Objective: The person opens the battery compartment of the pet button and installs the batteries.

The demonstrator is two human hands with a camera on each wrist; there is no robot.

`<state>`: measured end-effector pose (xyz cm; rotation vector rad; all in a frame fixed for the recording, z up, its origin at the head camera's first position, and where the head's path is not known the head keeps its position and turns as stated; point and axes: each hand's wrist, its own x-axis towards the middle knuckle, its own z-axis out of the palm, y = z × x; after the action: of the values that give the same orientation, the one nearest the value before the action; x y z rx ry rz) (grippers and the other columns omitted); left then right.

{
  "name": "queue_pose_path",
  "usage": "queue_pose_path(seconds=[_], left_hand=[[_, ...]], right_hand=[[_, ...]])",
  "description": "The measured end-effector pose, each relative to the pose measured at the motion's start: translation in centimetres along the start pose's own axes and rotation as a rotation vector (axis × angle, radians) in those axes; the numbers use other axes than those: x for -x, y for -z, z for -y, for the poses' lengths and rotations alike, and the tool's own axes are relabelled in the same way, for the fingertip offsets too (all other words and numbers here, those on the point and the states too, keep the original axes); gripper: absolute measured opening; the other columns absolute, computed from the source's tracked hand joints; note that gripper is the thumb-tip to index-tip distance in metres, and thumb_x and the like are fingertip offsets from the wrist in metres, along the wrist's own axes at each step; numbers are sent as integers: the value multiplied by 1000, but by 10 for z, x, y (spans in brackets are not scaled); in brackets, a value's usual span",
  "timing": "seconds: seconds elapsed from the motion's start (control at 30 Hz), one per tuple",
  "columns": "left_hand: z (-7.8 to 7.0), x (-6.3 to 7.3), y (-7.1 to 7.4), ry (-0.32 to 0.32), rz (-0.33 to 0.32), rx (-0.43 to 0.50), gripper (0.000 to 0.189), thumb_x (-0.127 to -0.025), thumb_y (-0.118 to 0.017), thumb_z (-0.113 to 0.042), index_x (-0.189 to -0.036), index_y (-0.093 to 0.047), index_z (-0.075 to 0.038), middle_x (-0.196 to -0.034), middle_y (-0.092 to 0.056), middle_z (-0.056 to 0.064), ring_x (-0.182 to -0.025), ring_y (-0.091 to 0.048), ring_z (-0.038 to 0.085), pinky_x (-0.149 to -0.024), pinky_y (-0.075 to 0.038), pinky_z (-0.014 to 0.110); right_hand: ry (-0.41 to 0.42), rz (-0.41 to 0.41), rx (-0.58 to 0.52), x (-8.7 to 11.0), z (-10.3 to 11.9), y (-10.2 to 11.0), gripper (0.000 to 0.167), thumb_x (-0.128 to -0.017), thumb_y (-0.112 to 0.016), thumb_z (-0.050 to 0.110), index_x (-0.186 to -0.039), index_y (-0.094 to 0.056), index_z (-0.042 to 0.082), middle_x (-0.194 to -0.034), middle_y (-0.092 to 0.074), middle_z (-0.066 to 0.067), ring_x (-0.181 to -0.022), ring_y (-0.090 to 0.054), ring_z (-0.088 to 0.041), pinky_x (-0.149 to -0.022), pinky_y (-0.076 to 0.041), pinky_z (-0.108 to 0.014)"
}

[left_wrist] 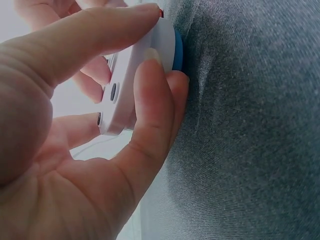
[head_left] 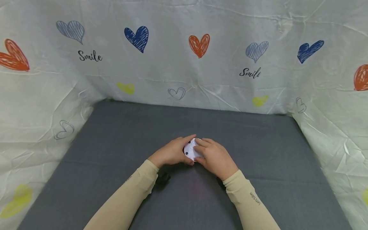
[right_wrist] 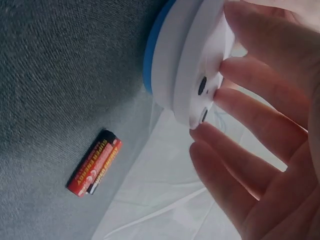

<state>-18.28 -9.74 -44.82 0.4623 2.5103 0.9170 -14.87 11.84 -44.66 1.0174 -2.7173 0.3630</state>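
Note:
A round white device [head_left: 189, 149] with dark oval spots and a dotted pattern on its face is between both hands over the grey cloth. Its blue base shows below the white body [right_wrist: 170, 60] in the right wrist view, close against the cloth. My left hand [head_left: 172, 151] grips the rim, thumb on one side and fingers curled round the other. From the opposite side, my right hand [head_left: 216, 156] holds it with thumb and bent fingertips on its face and edge. Two red and black batteries [right_wrist: 95, 163] lie side by side near it in the right wrist view; in the head view they are hidden.
Dark grey cloth [head_left: 138, 127] covers the tabletop. A white sheet [head_left: 166, 64] printed with hearts and "Smile" hangs along the back and both sides. Dark wrist-worn gear [head_left: 163, 179] shows beneath the left wrist.

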Motion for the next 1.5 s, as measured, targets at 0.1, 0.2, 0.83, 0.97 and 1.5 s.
queue_pose_path(seconds=[0.1, 0.2, 0.83, 0.97, 1.5], left_hand=[[0, 0, 0, 3, -1, 1, 112, -81, -98, -28, -172, -33, -26, -151, -59, 14, -105, -61, 21, -84, -51, 36], [-1, 1, 0, 7, 2, 3, 112, -81, -97, -28, -172, -32, -26, -150, -59, 14, -105, -61, 22, -84, -51, 36], [0, 2, 1, -24, -1, -2, 109, -86, -94, -27, -173, -29, -21, -150, -58, 16, -109, -60, 22, -92, -52, 40], [-1, 2, 0, -8, 2, -8, 109, -85, -95, -26, -173, -30, -23, -150, -57, 15, -109, -60, 22, -92, -51, 40], [0, 1, -1, -1, -2, -1, 111, -86, -94, -33, -174, -28, -23, -153, -55, 16, -113, -59, 23, -95, -50, 41]], right_hand=[[13, -15, 12, -1, 0, -2, 37, -91, -90, 24, -125, -81, 13, -144, -73, -7, -131, -69, -29, -107, -58, -42], [13, -21, 20, -1, 1, -4, 36, -91, -90, 23, -125, -81, 13, -143, -73, -6, -130, -69, -29, -104, -59, -42], [81, -122, 76, -4, 2, -14, 34, -86, -85, 18, -119, -79, 10, -123, -76, -7, -107, -70, -25, -81, -64, -39], [49, -87, 15, -2, 0, -11, 35, -90, -84, 24, -122, -78, 11, -131, -75, -8, -120, -71, -26, -91, -63, -41], [48, -108, -92, -2, 2, -5, 17, -88, -85, 3, -86, -73, 15, -119, -79, -5, -112, -72, -21, -89, -61, -37]])
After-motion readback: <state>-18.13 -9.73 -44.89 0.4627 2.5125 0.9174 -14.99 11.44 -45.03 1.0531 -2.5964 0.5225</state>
